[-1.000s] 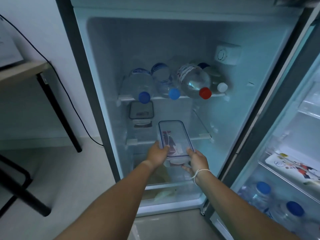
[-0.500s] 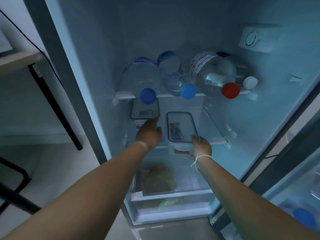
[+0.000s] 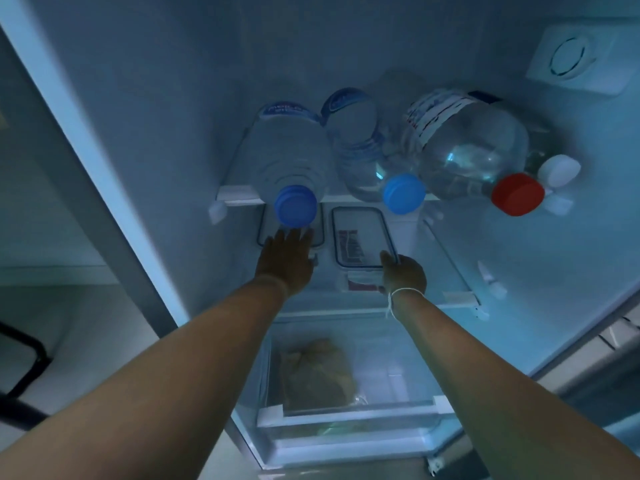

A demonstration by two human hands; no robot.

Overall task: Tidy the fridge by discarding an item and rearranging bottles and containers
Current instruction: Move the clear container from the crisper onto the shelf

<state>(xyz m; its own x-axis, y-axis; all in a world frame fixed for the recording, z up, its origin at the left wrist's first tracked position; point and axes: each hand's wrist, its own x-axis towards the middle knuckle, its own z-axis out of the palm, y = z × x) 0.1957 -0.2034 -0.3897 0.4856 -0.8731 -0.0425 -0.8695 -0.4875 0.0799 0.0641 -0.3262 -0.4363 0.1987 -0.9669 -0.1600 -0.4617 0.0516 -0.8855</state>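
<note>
A long clear container point(image 3: 360, 242) with a dark-rimmed lid lies on the fridge's middle shelf point(image 3: 457, 298). My right hand point(image 3: 404, 274) grips its near right corner, thumb on the lid. My left hand point(image 3: 285, 259) lies flat, fingers spread, on a smaller dark-rimmed container point(image 3: 319, 233) to the left, which is mostly hidden by the hand and a bottle cap. On the upper shelf several water bottles lie on their sides, caps toward me: a blue-capped bottle point(image 3: 287, 157), a second blue-capped bottle point(image 3: 360, 147), a large red-capped bottle point(image 3: 467, 143) and a white-capped bottle point(image 3: 559, 169).
Below the middle shelf a clear crisper drawer point(image 3: 346, 415) holds a brownish bag point(image 3: 317, 372). A round thermostat dial point(image 3: 571, 57) sits on the right wall. The fridge's left frame point(image 3: 104, 188) runs diagonally, with a black chair leg point(image 3: 31, 355) outside it.
The long container has gone from in front of the fridge onto the middle shelf. My left hand let go of it and moved onto the smaller container. My view has moved closer.
</note>
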